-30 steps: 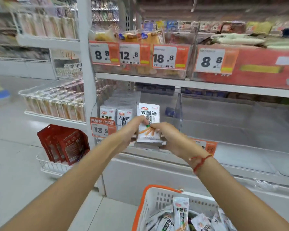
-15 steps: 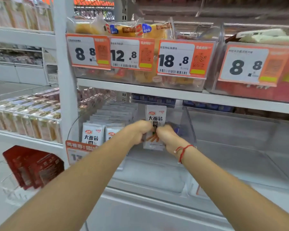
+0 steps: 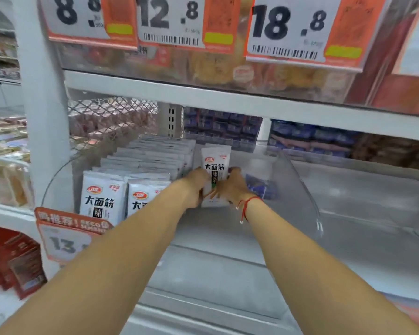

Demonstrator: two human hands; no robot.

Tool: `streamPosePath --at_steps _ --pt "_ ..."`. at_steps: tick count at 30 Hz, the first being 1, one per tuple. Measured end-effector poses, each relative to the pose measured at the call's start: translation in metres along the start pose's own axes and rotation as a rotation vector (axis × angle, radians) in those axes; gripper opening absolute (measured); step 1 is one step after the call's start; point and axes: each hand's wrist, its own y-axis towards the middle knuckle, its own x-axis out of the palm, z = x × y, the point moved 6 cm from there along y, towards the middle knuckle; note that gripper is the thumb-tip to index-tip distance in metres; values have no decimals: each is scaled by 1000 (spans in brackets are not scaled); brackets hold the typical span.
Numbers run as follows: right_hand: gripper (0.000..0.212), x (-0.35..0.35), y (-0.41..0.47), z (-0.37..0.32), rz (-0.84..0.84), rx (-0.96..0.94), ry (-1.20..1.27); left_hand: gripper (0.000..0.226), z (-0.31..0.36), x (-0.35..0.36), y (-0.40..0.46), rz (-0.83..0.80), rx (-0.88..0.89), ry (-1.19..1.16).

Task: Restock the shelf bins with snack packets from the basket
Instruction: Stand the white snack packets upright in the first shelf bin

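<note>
Centre frame, clear shelf bin (image 3: 300, 180): left hand (image 3: 194, 187) and right hand (image 3: 231, 187) — fingers curled, pinching one upright white snack packet (image 3: 215, 163) from either side. Left of it, two rows of matching packets (image 3: 140, 165). Above — price tags (image 3: 169, 20).

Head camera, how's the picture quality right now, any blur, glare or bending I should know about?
Head view: soft motion blur overall, so the price tags show big digits but unreadable small print; the white packet held by the left hand and right hand is fairly legible; faint sheen on the clear bin wall; wide-angle bending along the shelf edge; even lighting, no hard shadows.
</note>
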Motion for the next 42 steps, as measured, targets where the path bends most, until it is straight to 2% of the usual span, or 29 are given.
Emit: streamPosePath --at_steps 1,2,3,4,5,6,7,9,11,15,19,20,23,25,27,32,38,42 --pt "26 1 2 1 27 -8 3 21 -2 3 15 -45 24 11" --pt "32 1 3 2 54 -18 -20 28 6 3 -7 53 4 21" --pt "39 2 3 2 78 -31 -42 30 26 15 -60 7 69 107" --pt "44 2 4 3 107 -37 -43 32 55 18 -154 72 54 91" --pt "45 0 2 2 131 -40 -41 32 68 20 -200 34 48 143" --pt "45 -1 3 3 149 -38 -35 29 69 24 -206 118 101 306" --pt "46 -2 2 3 149 -33 -20 28 71 23 -215 100 127 440" --pt "50 0 1 6 97 4 82 38 63 22 -193 172 107 497" --pt "56 3 0 10 40 58 225 43 59 25 -193 125 91 652" --pt "54 1 0 11 21 70 318 41 63 18 -198 116 169 852" --pt "51 0 3 15 10 80 372 36 62 17 -206 146 147 1098" --pt "51 0 4 16 14 83 386 36 66 16 -205 192 166 1094" --pt "51 1 5 17 8 101 425 55 75 15 -202 264 247 783" --pt "43 0 3 17 -11 104 422 54 79 14 -202 267 262 685" --pt "26 1 1 14 -60 94 411 46 81 13 -203 266 283 670" --pt "38 15 -6 4 -236 76 337 43 79 17 -200 244 273 679" --pt "38 -5 1 6 62 33 315 45 80 15 -196 262 274 527" --pt "45 8 -3 1 -84 8 227 43 85 15 -194 274 330 511"
